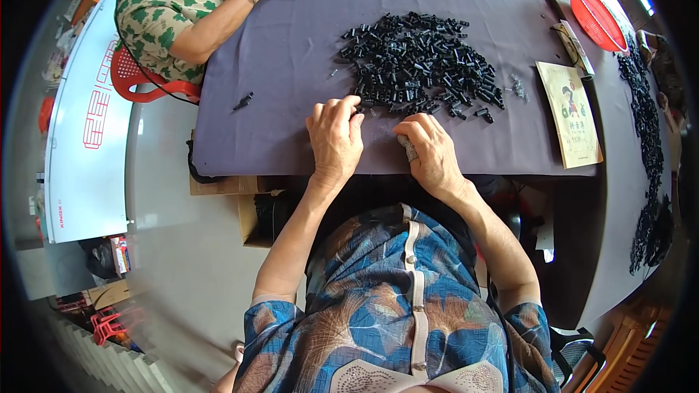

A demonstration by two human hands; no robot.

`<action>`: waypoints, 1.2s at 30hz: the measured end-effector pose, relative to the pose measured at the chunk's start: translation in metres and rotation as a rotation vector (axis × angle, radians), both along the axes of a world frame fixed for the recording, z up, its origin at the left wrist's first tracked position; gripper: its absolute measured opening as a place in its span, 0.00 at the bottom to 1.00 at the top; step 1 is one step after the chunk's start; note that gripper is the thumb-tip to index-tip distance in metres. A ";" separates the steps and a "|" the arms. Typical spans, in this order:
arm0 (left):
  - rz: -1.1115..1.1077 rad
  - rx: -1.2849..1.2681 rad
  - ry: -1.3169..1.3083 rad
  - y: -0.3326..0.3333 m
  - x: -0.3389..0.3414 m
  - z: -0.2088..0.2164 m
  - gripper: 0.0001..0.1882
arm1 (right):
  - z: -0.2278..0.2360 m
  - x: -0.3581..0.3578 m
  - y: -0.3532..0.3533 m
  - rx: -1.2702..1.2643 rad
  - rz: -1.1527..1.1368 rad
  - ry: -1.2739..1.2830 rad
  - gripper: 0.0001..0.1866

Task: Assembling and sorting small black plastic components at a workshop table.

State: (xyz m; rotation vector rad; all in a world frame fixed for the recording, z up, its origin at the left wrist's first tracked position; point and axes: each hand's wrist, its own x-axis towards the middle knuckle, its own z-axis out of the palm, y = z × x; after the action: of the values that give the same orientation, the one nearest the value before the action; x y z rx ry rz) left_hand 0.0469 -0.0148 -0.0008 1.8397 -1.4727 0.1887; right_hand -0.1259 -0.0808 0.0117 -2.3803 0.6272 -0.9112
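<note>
A large heap of small black tube-shaped plastic parts [419, 58] lies on the grey cloth-covered table in front of me. At its near left edge is my left hand [335, 138], fingers curled, with a small black part at the fingertips. My right hand [431, 151] rests at the table's near edge, just below the heap. Its fingers are bent in toward the thumb, where a greyish wrap [408, 147] shows. What those fingers hold, if anything, is hidden. Tiny clear pieces [518, 87] lie right of the heap.
A few black parts [244, 102] lie apart at left. A yellowish booklet [571, 116] lies at right, near a red plastic basket [597, 14]. More black parts [644, 175] line the far right table. Another person [175, 14] works at the far left, seated on a red chair [138, 76].
</note>
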 end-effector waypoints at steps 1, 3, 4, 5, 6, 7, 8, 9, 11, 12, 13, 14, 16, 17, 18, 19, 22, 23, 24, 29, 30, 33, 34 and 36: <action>-0.028 -0.043 0.092 0.000 0.000 0.000 0.09 | -0.001 0.000 -0.001 0.012 0.009 -0.026 0.18; -0.100 -0.090 0.288 0.004 -0.002 0.001 0.12 | -0.001 0.000 -0.002 0.025 0.020 -0.053 0.18; -0.141 -0.093 0.398 0.007 -0.005 0.000 0.14 | 0.000 0.000 -0.003 0.093 0.030 -0.091 0.19; -0.174 -0.074 0.444 0.009 -0.010 0.004 0.14 | 0.001 -0.001 -0.004 0.161 0.037 -0.127 0.20; -0.196 -0.081 0.494 0.010 -0.014 0.004 0.14 | 0.001 -0.001 -0.004 0.222 0.029 -0.161 0.23; -0.218 -0.089 0.545 0.011 -0.017 0.005 0.14 | 0.001 -0.001 -0.003 0.223 0.026 -0.158 0.23; -0.237 -0.090 0.577 0.012 -0.020 0.005 0.13 | 0.000 -0.001 -0.003 0.288 0.029 -0.185 0.22; -0.235 -0.088 0.578 0.014 -0.022 0.006 0.13 | 0.000 -0.001 -0.003 0.352 0.034 -0.213 0.22; -0.231 -0.016 0.590 0.015 -0.026 0.008 0.12 | 0.000 -0.001 -0.001 0.432 0.028 -0.232 0.21; -0.247 -0.048 0.555 0.014 -0.027 0.006 0.10 | 0.000 -0.002 0.000 0.511 0.021 -0.254 0.20; -0.250 -0.047 0.557 0.013 -0.028 0.006 0.10 | 0.001 -0.002 0.000 0.511 0.018 -0.253 0.20; -0.266 -0.062 0.587 0.013 -0.029 0.006 0.09 | 0.001 -0.002 0.000 0.526 0.018 -0.252 0.20; -0.283 -0.076 0.617 0.013 -0.032 0.007 0.08 | 0.001 -0.002 0.001 0.542 0.017 -0.252 0.19; -0.266 -0.063 0.804 0.015 -0.035 0.007 0.08 | 0.002 -0.002 0.002 0.548 0.014 -0.245 0.19; -0.248 -0.050 0.991 0.016 -0.037 0.008 0.08 | 0.003 -0.002 0.003 0.555 0.012 -0.239 0.19; -0.248 -0.050 0.991 0.015 -0.039 0.009 0.08 | 0.006 -0.002 0.005 0.555 0.012 -0.238 0.19; -0.244 -0.098 1.220 0.011 -0.042 0.009 0.09 | 0.013 -0.002 0.008 0.388 0.022 -0.273 0.18; -0.268 -0.145 1.327 0.011 -0.042 0.009 0.08 | 0.013 -0.001 0.008 0.341 0.024 -0.261 0.18; -0.291 -0.194 1.433 0.010 -0.042 0.009 0.08 | 0.013 0.000 0.008 0.294 0.027 -0.248 0.18; -0.259 -0.184 1.495 0.012 -0.046 0.005 0.07 | 0.007 0.002 0.008 0.174 0.016 -0.229 0.19; -0.262 -0.174 1.486 0.011 -0.047 0.006 0.07 | 0.007 0.001 0.008 0.162 0.010 -0.220 0.19; -0.251 -0.171 1.471 0.011 -0.049 0.006 0.06 | 0.008 0.001 0.007 0.117 -0.005 -0.249 0.19; -0.238 -0.172 1.467 0.011 -0.050 0.006 0.06 | 0.008 0.001 0.007 0.114 -0.001 -0.249 0.19; -0.260 -0.144 1.489 0.013 -0.045 0.005 0.05 | 0.008 0.001 0.007 0.006 0.017 -0.201 0.20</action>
State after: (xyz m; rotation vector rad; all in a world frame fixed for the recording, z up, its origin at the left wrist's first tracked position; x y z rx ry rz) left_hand 0.0015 -0.0014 0.0046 1.0598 -0.5360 -0.9718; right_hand -0.1254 -0.0741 0.0193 -2.2483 0.5292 -1.1218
